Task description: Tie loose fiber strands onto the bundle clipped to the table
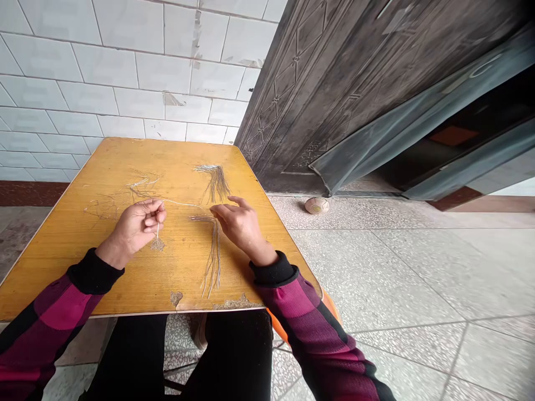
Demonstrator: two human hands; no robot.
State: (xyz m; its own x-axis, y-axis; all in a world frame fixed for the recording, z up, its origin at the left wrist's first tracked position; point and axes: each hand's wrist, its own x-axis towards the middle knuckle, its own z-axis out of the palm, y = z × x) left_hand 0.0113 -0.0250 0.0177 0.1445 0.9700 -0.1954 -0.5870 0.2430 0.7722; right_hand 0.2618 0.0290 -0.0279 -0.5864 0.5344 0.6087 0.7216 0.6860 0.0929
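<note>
centrally, the left hand [136, 225] pinches one thin strand [157, 233] between thumb and fingertips, its frayed end touching the table [62, 245]. the right hand [240, 225], fingers loosely spread, holds nothing and lies at the top of the near bundle [214, 256]. a far bundle [216, 182] lies beyond. the strands look light, limp and tangle-prone, so a fingertip pinch near the gathered end seems best.

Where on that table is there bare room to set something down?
On the table, bare wood runs along the far edge by the wall, and at the near left corner outside the left hand. The middle is crowded: loose strands left, a far bundle beyond the right hand, a near bundle by it, a strand pinched in the left fingers.
</note>
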